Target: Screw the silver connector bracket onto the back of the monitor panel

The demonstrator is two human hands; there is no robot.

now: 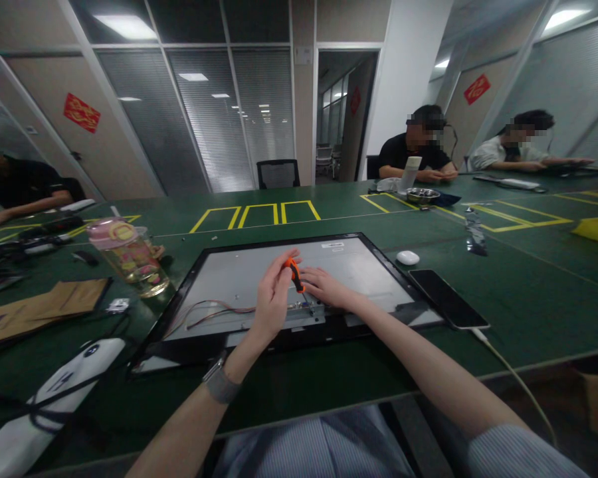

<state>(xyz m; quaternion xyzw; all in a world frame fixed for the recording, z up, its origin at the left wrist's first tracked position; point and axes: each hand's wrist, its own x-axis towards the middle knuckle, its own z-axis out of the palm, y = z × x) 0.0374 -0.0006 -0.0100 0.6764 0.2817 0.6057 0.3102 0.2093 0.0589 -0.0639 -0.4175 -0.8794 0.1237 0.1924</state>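
Observation:
A flat display panel (pixel 359 271) with a black frame and grey metal back lies on the green table. My left hand (pixel 273 295), with a watch on its wrist, is closed around the handle of an orange-and-black screwdriver (pixel 295 275). The screwdriver tilts, its shaft pointing down at a small metal bracket (pixel 317 311) near the panel's front edge. Just right of the screwdriver, my right hand (pixel 326 287) rests over the panel with fingers stretched out, its fingertips close to the handle. Thin wires (pixel 214 307) run left from the bracket area.
Left of the panel stand a clear drink bottle (pixel 129 259) and brown paper packaging (pixel 44 309). A white power strip (pixel 54 405) lies nearer. On the right are a phone (pixel 448 299) with a cable and a white case (pixel 407 257). A metal bowl (pixel 422 195) sits before a seated person.

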